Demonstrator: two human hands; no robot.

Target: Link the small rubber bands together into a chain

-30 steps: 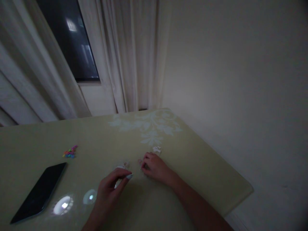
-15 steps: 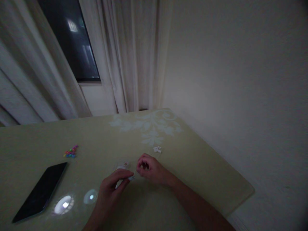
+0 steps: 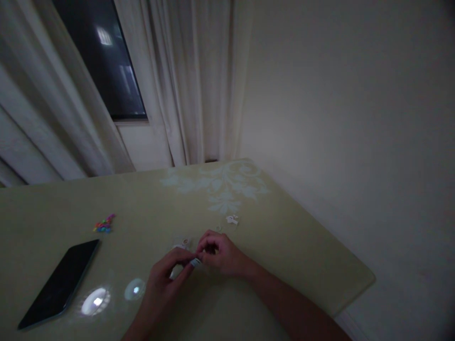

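My left hand (image 3: 167,274) is closed in a pinch on a small pale piece (image 3: 195,262) with dark marks; its exact kind is too small to make out. Against that piece, the fingertips of my right hand (image 3: 222,255) are pinched together, and what they hold is hidden. Just beyond the left fingers lies a small clear packet (image 3: 182,244) with a round brownish spot on it. Past my right hand sit some little white pieces (image 3: 232,219), with a faint thin loop (image 3: 218,228) close by.
A black tablet or large phone (image 3: 60,284) lies at the left of the pale yellow-green table (image 3: 142,203). Behind it is a small pile of colourful bits (image 3: 104,224). Bright light reflections show on the tabletop. A wall (image 3: 337,118) borders the right side, curtains (image 3: 199,85) the back.
My right hand has moved left until its fingertips meet the pale piece in my left hand. The left hand has stayed nearly in place. A faint loop now shows behind the right hand.
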